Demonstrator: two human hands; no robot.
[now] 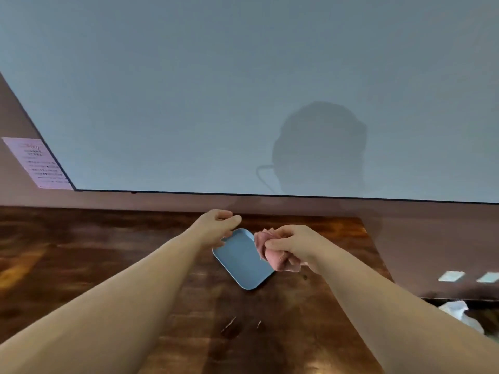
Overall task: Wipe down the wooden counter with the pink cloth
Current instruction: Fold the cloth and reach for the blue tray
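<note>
**Pink cloth bunched in my right hand above the tray**

Pink cloth (272,252) sits crumpled into a soft wad, my right hand (294,245) curled tight around it, fingers wrapped over the folds, just above the right edge of the blue tray (240,261). My left hand (216,226) has its fingers loosely curled, thumb forward, at the tray's far left corner; I cannot tell whether it grips the rim. That tray is smooth, rectangular with rounded corners, lying on the dark, grainy wooden counter (108,238).
</note>
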